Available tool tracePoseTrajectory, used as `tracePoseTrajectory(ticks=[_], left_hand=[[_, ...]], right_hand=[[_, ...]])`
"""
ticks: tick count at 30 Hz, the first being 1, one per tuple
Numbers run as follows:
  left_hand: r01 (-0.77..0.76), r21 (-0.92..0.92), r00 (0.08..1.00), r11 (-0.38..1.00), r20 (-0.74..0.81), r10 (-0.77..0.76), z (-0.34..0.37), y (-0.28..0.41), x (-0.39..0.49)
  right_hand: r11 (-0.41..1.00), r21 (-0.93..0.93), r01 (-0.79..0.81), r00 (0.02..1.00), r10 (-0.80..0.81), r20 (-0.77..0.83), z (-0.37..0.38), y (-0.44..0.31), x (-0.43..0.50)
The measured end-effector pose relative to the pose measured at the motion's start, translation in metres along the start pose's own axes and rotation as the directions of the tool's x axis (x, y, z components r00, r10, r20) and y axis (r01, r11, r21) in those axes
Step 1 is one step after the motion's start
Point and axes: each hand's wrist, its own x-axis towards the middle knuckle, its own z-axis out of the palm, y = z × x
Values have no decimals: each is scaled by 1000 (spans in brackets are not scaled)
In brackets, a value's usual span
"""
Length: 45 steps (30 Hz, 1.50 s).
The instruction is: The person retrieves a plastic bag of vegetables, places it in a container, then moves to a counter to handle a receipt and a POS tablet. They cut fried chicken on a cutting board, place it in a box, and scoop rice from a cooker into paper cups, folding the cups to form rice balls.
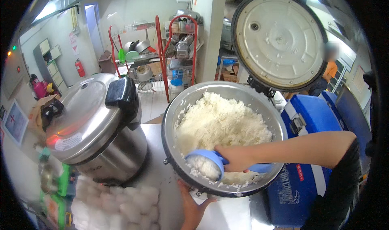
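My right hand (238,158) grips a blue plastic scoop (209,155) inside a large round rice cooker (170,129). White rice fills the scoop, which tilts near the pot's front wall. More cooked rice (222,117) is heaped in the pot, higher towards the back. Another blue plastic piece (261,168) shows beyond my right hand; whether it belongs to the scoop is unclear. My left hand (194,207) is low at the cooker's front, thumb and fingers apart around the outside below the rim. Part of it is hidden, so its grip is unclear. The cooker's lid (279,38) stands raised behind.
A closed steel rice cooker (100,151) stands left. Before it sit several blurred white wrapped bundles (121,202). White paper (226,213) lies below the cooker. Blue cooler boxes (297,193) are close on the right. Wire racks (182,53) hold cookware; a person (329,72) is behind.
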Motion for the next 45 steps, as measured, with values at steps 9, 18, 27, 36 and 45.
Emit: tracePoseTrajectory(ticks=[9, 18, 27, 36, 45], left_hand=[[-81, 117, 992, 990, -83, 91, -3, 9, -1], [-69, 147, 995, 987, -62, 79, 0, 8, 2], [-105, 153, 994, 983, -16, 109, -4, -4, -1], [-262, 249, 864, 932, 491, 111, 0, -101, -128], [-802, 178, 494, 570, 734, 466, 8, -136, -205]], right_hand=[[864, 446, -234, 942, 89, 322, -38, 38, 8], [979, 143, -148, 975, 169, -144, 6, 1, 82], [904, 409, -124, 949, -13, 316, -20, 21, -6], [618, 786, -15, 1000, 7, 13, 42, 9, -145], [261, 956, -130, 976, 206, 76, 282, 87, -107]])
